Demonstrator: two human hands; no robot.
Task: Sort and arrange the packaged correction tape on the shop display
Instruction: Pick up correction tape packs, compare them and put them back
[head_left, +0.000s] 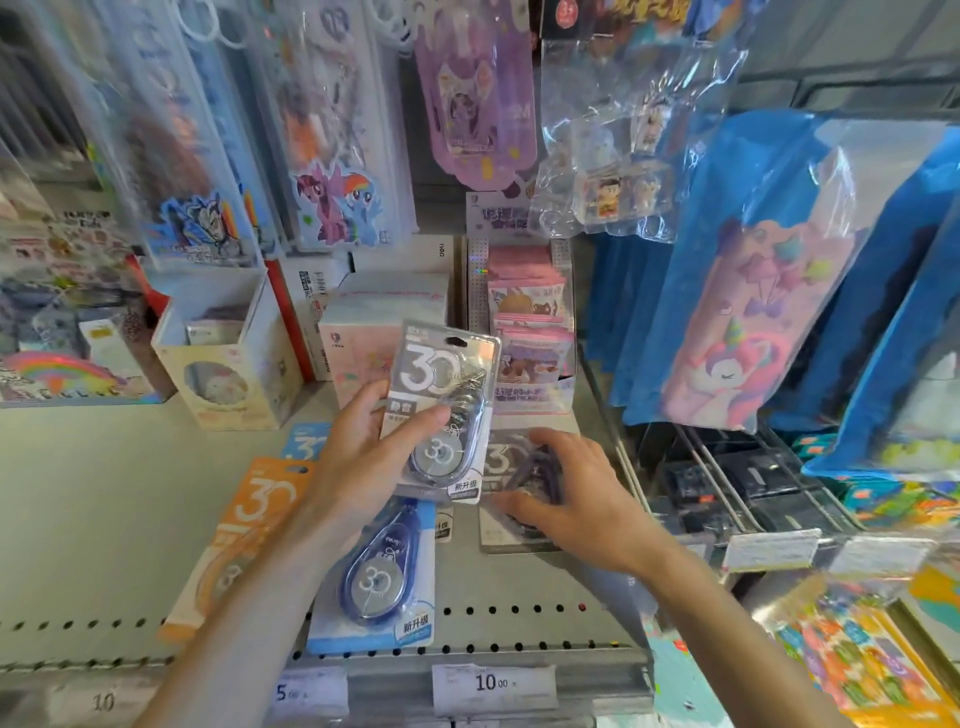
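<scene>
A grey metal shelf (104, 519) with a perforated front edge is seen from above, backed by hanging cartoon stationery packs and, to the right, blue bagged items (753, 270). Cardboard display boxes are set along the back of the shelf, among them a cream box (228, 364) and a pink-and-white box (374, 332). An orange correction tape pack (234, 540) is laid flat on the shelf at the left, partly covered by the left forearm, and a blue correction tape pack (379, 582) is laid just beside it, near the front edge. A grey correction tape pack (441, 410) is held tilted above the shelf by the left hand (363, 452), the thumb being curled over its front and the fingers hidden behind it. Another grey pack (514, 493) is laid flat on the shelf to the right, and it is covered by the right hand (566, 493), whose bent fingers are closed onto it. Price labels (493, 683) are fixed along the shelf front, one marked 10.00
</scene>
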